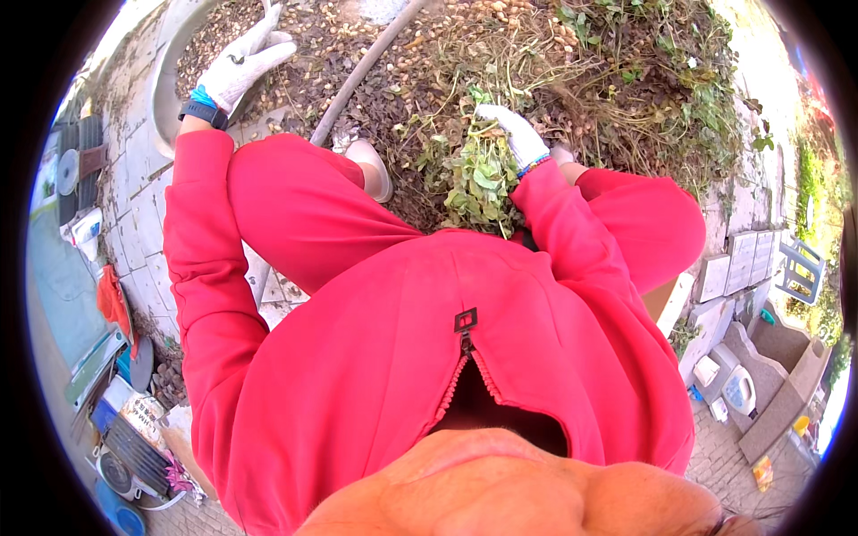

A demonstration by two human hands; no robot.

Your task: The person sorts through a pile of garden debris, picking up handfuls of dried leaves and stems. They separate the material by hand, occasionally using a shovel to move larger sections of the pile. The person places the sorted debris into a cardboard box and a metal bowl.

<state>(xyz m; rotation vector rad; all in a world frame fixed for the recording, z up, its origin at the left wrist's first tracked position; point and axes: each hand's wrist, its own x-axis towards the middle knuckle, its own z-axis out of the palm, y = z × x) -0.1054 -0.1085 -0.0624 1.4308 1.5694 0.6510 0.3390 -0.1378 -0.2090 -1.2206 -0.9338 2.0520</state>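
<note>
My left hand [244, 60], in a white knitted glove, reaches over the rim of a pale basin [163, 87] at the upper left. Thumb and fingers are spread; the fingertips lie at the picture's top edge. Many peanuts [201, 50] with bits of dry leaf are in the basin. My right hand [517, 134], gloved alike, is closed around a bunch of wilted green peanut vines [486, 177] that hangs between my knees. The palm side and the gripped stems are mostly hidden. A larger heap of peanut plants [623, 100] lies beyond it, with pods and roots showing.
A wooden pole [362, 74] slants between basin and heap, beside my shoe [371, 171]. Paving tiles [141, 221] lie at left. Stacked blocks [737, 261], a plastic stool [801, 271] and a white jug [739, 388] stand at right. Containers [141, 429] crowd the lower left.
</note>
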